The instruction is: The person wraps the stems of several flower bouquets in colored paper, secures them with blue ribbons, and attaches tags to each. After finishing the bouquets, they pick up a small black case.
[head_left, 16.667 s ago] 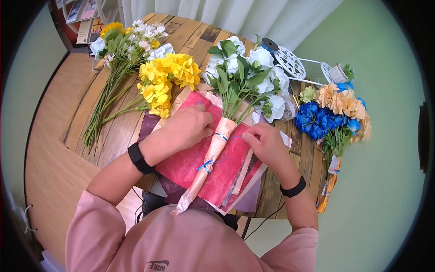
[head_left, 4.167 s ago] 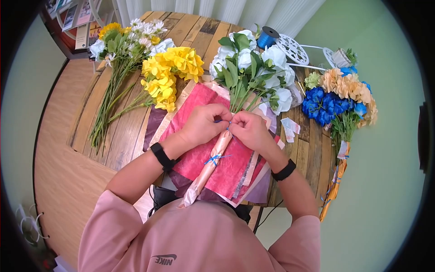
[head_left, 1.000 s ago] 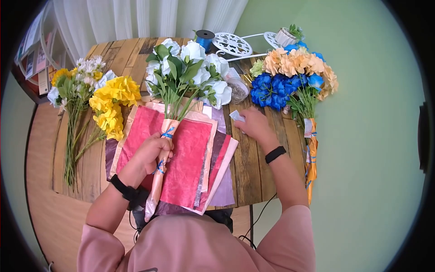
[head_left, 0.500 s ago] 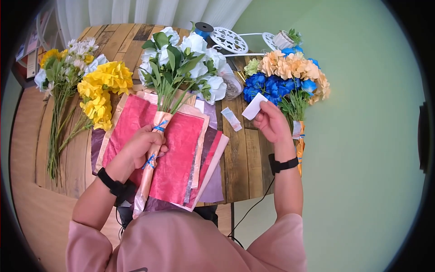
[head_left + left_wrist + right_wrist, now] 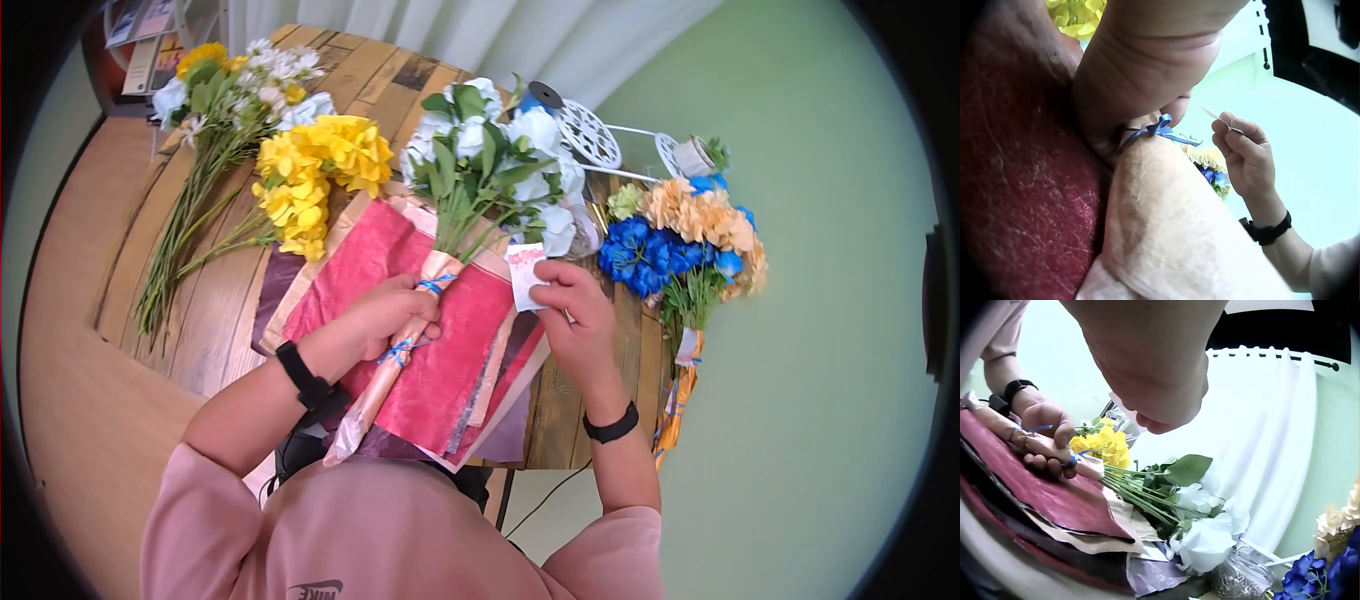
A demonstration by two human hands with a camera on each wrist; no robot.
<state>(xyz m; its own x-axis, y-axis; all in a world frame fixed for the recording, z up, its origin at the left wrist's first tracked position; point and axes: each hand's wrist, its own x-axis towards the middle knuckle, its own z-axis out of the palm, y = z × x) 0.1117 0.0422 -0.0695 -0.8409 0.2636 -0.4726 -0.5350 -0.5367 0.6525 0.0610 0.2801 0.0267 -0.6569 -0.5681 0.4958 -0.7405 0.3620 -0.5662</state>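
My left hand (image 5: 392, 318) grips the peach paper wrapping (image 5: 372, 400) round the stems of the white flower bouquet (image 5: 540, 130), between two blue ribbon ties. In the left wrist view a blue bow (image 5: 1159, 128) shows beside the fingers. My right hand (image 5: 580, 318) pinches a small white printed slip (image 5: 527, 277) between thumb and fingers, held up just right of the stems. The slip is hidden in the right wrist view. Under the wrapped stems lie pink sheets (image 5: 462, 340) on top of other papers.
Yellow flowers (image 5: 300, 180) and a long-stemmed mixed bunch (image 5: 215, 130) lie left on the wooden table (image 5: 215, 335). Blue flowers (image 5: 650, 255) with peach ones lie right. A blue ribbon spool (image 5: 541, 97) and a white stand (image 5: 590, 133) are at the back.
The right hand has picked up a slip from the table, raised it and brought it left towards the stems, its printed side now showing. Earlier both hands were at the upper tie; the left now grips lower.
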